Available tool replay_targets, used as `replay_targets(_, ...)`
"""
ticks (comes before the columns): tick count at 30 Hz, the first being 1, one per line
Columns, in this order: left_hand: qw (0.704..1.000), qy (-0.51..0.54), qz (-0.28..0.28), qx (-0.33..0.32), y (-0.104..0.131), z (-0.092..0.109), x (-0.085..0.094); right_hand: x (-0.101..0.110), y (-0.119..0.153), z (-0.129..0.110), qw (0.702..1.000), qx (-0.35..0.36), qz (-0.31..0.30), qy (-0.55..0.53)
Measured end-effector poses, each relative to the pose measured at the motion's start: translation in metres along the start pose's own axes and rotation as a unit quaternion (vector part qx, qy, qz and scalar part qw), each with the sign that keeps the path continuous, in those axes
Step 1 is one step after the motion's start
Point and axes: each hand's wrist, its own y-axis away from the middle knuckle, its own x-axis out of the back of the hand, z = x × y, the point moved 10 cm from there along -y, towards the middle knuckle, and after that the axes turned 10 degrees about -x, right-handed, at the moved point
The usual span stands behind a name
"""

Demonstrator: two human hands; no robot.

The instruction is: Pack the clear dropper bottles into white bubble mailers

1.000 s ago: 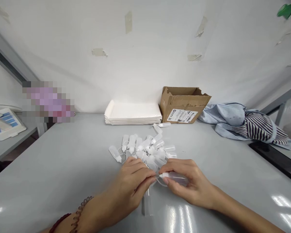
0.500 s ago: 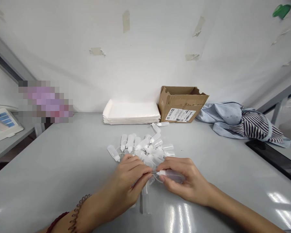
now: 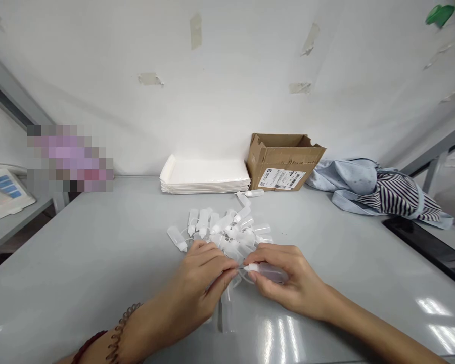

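Note:
My right hand (image 3: 291, 280) is closed round a translucent bottle (image 3: 272, 273) with a white nozzle that points left. Thumb and fingertips of my left hand (image 3: 208, 280) pinch a thin, dark, needle-like piece (image 3: 240, 268), whose other end is at the nozzle tip. Whether it is inside the nozzle is too small to tell. Several small clear bottles with white caps lie in a pile (image 3: 231, 230) just beyond my hands. Another clear bottle (image 3: 227, 313) lies on the table between my wrists.
A stack of white padded envelopes (image 3: 205, 177) and an open cardboard box (image 3: 284, 164) stand against the wall. Blue and striped cloth (image 3: 364, 187) and a dark, flat object (image 3: 428, 247) lie at the right of the grey table (image 3: 79, 263).

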Motion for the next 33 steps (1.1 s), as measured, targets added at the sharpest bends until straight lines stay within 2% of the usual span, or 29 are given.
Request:
replay_targets(5, 1.0, -0.005, -0.014, -0.007, 0.001, 0.0, -0.004, 0.001, 0.0, -0.005, 1.0, 0.017, 0.008, 0.008)
replay_targets(12, 0.988, -0.118, -0.031, -0.09, -0.001, 0.017, -0.007, -0.001, 0.002, -0.005, 0.999, 0.024, 0.016, 0.024)
replay_targets(18, 0.979, -0.157, -0.059, -0.116, 0.001, 0.022, -0.013, -0.007, 0.001, -0.006, 0.999, 0.027, 0.005, 0.039)
replay_targets(22, 0.976, -0.168, -0.05, -0.127, 0.002, 0.023, -0.014, -0.007, 0.001, -0.005, 0.999, 0.028, 0.012, 0.033)
replay_targets(24, 0.978, -0.161, -0.032, -0.125, 0.0, 0.023, -0.01, -0.004, 0.0, -0.003, 1.0, 0.006, 0.009, 0.01)
replay_targets(30, 0.988, -0.11, 0.053, -0.091, -0.003, 0.022, 0.014, 0.004, -0.005, 0.015, 0.986, -0.124, -0.022, -0.108)
replay_targets(33, 0.992, -0.085, 0.061, -0.072, -0.003, 0.018, 0.017, 0.005, -0.005, 0.018, 0.98, -0.146, -0.028, -0.134)
